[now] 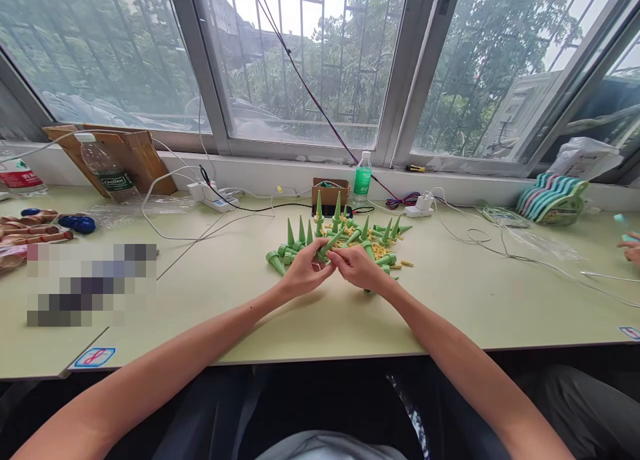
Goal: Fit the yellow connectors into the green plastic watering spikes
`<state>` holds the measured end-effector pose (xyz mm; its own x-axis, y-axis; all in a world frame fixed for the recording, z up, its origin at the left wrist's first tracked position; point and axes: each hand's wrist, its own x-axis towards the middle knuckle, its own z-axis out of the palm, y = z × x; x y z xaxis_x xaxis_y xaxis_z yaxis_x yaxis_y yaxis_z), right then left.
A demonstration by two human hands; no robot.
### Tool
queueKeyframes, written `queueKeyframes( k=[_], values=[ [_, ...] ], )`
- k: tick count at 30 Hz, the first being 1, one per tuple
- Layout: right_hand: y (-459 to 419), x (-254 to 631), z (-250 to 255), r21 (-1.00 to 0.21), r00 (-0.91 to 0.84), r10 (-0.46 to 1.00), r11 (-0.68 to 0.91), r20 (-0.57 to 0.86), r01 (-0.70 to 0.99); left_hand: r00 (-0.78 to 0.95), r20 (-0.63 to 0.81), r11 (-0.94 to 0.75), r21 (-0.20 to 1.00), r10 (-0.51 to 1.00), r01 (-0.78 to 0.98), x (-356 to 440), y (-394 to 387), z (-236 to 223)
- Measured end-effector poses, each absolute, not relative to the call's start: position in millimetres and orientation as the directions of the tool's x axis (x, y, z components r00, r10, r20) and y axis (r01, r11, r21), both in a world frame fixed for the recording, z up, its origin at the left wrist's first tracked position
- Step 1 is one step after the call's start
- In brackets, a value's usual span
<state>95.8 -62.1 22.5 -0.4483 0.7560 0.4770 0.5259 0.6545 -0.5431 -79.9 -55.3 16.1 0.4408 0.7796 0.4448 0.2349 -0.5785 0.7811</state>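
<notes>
My left hand [306, 271] is closed around a green plastic spike [332, 242], whose pointed end slants up to the right. Against its lower end, the thumb and fingers of my right hand [361, 267] are pinched together. What they grip is hidden by the fingers. Around and behind both hands lie several more green spikes [276, 260], some on their sides and others standing point up, such as one tall spike [319, 210]. Small yellow plastic pieces [381, 252] are heaped among them, just beyond my right hand.
Behind the pile stand a small cardboard box [327, 192] and a green-labelled bottle [363, 177]. White cables and a power strip [216, 199] run along the window side. Light-blue plastic items [550, 200] sit at right, near another person's hand [632, 249]. Wooden-looking items [35, 237] lie far left.
</notes>
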Motion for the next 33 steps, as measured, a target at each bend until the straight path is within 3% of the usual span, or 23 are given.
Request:
queueKeyframes(
  k=[33],
  values=[
    [-66.9,96.3,28.3,-0.521,-0.47,0.758,0.653,0.453,0.55,0.503,0.38,-0.546,0.804,0.776,0.235,-76.6,-58.7,14.4]
  ],
)
